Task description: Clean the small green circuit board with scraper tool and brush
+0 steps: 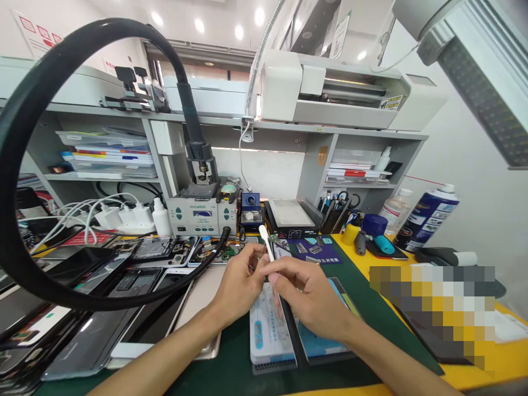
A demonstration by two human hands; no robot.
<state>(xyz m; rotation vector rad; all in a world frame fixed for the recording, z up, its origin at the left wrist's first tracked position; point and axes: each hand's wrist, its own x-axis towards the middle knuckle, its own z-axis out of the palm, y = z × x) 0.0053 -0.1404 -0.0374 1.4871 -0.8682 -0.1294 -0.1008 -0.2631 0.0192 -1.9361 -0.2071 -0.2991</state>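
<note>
A cotton swab (266, 242) with a white tip points up and away from me, pinched in the fingers of my right hand (311, 297). Close against it, my left hand (243, 283) has its fingertips pressed together; what they hold is hidden. Just beyond the swab's stick shows a small greenish piece (274, 238), and I cannot tell whether a hand holds it. Under my hands lie a clear-covered white and blue pack (268, 335) and a blue one (322, 338), side by side on the green mat (231, 366).
Several phones (152, 308) crowd the left, with a thick black hose (8, 165) looping over them. Behind stand a hot air station (202, 217) and a heating plate (291, 214). A spray can (427, 214) and a pen holder (334, 217) are at right.
</note>
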